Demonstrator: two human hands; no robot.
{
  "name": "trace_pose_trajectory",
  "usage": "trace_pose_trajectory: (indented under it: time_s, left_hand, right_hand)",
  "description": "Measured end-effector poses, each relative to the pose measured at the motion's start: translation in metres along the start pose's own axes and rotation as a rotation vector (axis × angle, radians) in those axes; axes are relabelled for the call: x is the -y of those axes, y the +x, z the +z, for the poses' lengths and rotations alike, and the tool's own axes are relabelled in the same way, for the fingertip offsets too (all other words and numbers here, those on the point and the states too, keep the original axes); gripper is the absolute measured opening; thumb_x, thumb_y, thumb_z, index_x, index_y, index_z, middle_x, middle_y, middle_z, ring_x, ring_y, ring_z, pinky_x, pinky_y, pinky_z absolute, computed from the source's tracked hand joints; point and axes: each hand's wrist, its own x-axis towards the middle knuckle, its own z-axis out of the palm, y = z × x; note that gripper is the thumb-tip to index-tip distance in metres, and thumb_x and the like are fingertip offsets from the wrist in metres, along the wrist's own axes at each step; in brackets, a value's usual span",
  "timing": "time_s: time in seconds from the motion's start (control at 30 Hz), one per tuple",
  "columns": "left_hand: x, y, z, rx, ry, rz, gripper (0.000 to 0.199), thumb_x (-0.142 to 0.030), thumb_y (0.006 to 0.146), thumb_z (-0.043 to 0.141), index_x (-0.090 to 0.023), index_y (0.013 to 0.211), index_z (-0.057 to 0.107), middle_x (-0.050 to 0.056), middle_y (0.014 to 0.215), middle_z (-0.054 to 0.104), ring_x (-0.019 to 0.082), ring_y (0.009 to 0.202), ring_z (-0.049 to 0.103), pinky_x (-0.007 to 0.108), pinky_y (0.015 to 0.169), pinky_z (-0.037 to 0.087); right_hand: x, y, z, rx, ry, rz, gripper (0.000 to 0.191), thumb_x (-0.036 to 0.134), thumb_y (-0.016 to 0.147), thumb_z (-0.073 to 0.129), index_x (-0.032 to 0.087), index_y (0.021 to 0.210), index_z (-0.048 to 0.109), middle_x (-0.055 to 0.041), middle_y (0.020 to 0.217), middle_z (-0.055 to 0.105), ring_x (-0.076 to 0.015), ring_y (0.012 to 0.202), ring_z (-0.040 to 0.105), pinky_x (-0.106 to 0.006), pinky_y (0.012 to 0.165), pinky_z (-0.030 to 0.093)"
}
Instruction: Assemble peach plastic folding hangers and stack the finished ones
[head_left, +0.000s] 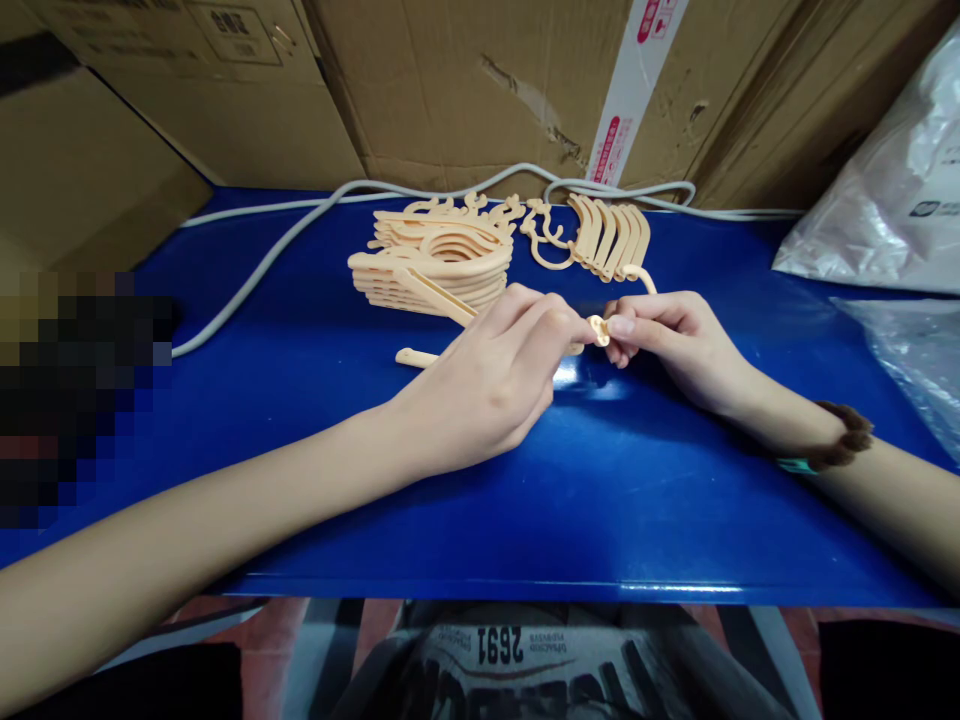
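Note:
My left hand point(495, 370), seen from its back, has its fingers closed round beige plastic hanger arms. One long hanger arm point(435, 297) sticks out behind the fingers, and a shorter arm end point(415, 357) shows beside the wrist. My right hand point(675, 335) pinches a beige hanger hook between thumb and fingers; its curved tip point(640, 277) rises behind the hand. At the fingertips of both hands, the small round joint point(599, 330) faces up. The left fingers hide how the parts meet there.
Behind the hands on the blue table point(600, 500) lie a stack of beige hangers point(435, 260), loose hooks point(551, 245) and a row of curved arms point(611, 235). A white cable point(277, 255) runs along the cardboard boxes point(465, 90). Plastic bags point(885, 190) lie at right.

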Motion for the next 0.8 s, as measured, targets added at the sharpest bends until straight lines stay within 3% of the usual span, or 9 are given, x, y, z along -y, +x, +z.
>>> trace_pose_trajectory:
  time_s: [0.23, 0.4, 0.53, 0.8]
  left_hand:
    - [0.0023, -0.0008, -0.0007, 0.026, 0.035, 0.014, 0.034, -0.014, 0.1, 0.043, -0.002, 0.132, 0.047, 0.011, 0.105, 0.066, 0.018, 0.092, 0.059, 0.031, 0.084, 0.05]
    - [0.0014, 0.0, -0.0048, 0.003, 0.143, 0.037, 0.025, -0.023, 0.1, 0.049, -0.007, 0.114, 0.061, 0.007, 0.091, 0.069, 0.018, 0.079, 0.062, 0.029, 0.072, 0.048]
    - [0.0013, 0.0001, -0.0064, -0.041, 0.2, 0.029, 0.021, -0.026, 0.097, 0.055, -0.01, 0.109, 0.063, 0.004, 0.089, 0.071, 0.016, 0.076, 0.065, 0.026, 0.067, 0.046]
    - [0.0057, -0.0016, -0.0026, -0.032, 0.161, 0.001, 0.018, -0.024, 0.098, 0.054, -0.011, 0.109, 0.06, 0.006, 0.097, 0.072, 0.016, 0.082, 0.067, 0.025, 0.07, 0.047]
  right_hand:
    - [-0.0018, 0.001, 0.0001, -0.007, 0.03, -0.009, 0.036, 0.037, 0.089, 0.063, 0.018, 0.059, 0.059, 0.0025, 0.059, 0.055, -0.0105, 0.059, 0.046, -0.028, 0.061, 0.034]
    - [0.0004, -0.0001, -0.0006, 0.012, 0.014, -0.01, 0.038, 0.039, 0.088, 0.064, 0.018, 0.057, 0.058, 0.0026, 0.058, 0.055, -0.0105, 0.058, 0.047, -0.028, 0.061, 0.034]
    - [-0.0002, 0.0, -0.0002, 0.002, 0.026, -0.002, 0.038, 0.039, 0.088, 0.064, 0.018, 0.057, 0.058, 0.0022, 0.059, 0.056, -0.0106, 0.059, 0.048, -0.028, 0.061, 0.035]
    - [-0.0025, 0.0008, 0.0008, -0.021, 0.072, -0.014, 0.038, 0.039, 0.09, 0.062, 0.018, 0.058, 0.058, 0.0016, 0.06, 0.054, -0.011, 0.06, 0.046, -0.027, 0.062, 0.034]
